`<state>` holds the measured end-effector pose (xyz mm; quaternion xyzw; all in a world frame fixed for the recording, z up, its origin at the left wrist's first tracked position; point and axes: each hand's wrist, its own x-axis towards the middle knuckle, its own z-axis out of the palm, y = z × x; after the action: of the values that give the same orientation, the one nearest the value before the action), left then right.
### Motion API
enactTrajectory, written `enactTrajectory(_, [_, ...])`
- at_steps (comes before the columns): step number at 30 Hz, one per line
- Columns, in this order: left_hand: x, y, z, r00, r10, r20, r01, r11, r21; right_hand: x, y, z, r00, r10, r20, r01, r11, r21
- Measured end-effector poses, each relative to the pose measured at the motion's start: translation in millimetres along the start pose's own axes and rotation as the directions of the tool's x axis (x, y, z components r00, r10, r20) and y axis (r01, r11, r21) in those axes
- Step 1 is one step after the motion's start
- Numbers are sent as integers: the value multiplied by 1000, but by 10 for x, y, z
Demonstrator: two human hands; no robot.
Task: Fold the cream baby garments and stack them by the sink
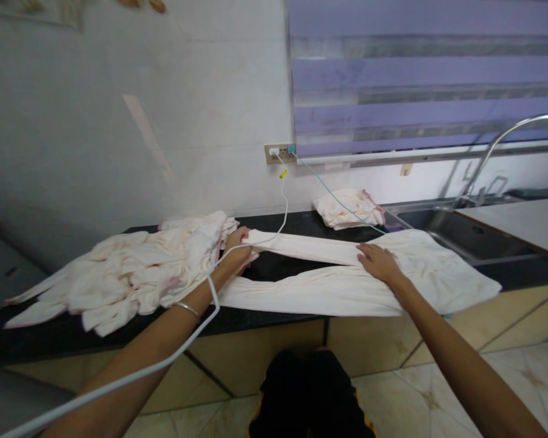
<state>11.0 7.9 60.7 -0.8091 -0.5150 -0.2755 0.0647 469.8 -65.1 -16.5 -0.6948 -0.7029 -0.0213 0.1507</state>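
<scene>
A long cream garment [347, 277] lies spread across the dark worktop [283, 267], its two narrow legs running leftward from a wider part that hangs a little over the front edge on the right. The right hand [378, 263] lies flat on it, palm down and fingers stretched out, just where the two legs meet the wide part; its grip is open, pressing and not pinching. The left hand [237, 249] sits at the far left end of the upper leg, fingers curled over the cloth's end, so its grip is closed on the garment (the fingertips themselves are tucked out of sight). A thin bangle [186, 308] circles the left wrist.

Just left of that hand, touching it, a heap of pale cloths [128, 271] with pinkish edges covers the left part of the worktop. A white cable [274, 231] runs from a wall socket [279, 152] down over the garment's upper leg and across the left forearm. Behind the garment, near the wall, lies a smaller crumpled cloth [347, 208], crossed by a thin greenish wire [333, 194]. Farther right are a steel sink [456, 234] and its curved tap [506, 137], under a striped blind [424, 73].
</scene>
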Motion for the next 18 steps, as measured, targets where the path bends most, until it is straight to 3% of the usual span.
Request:
enactTrajectory(4, [218,-51,-46,1000,0,5,0,1000,1,-2,11,2,1000,12,-9,-12,1000,6])
enactTrajectory(8, [169,-303,-210,996,35,87,-38,998,41,-8,19,6,1000,21,-14,-21,1000,12])
enactTrajectory(13, [-130,-698,-507,941,215,260,-291,908,301,-3,26,13,999,36,-15,-36,999,11])
enactTrajectory(18, [-303,-826,-627,980,139,139,-193,826,530,11,52,38,1000,16,-13,-16,1000,14])
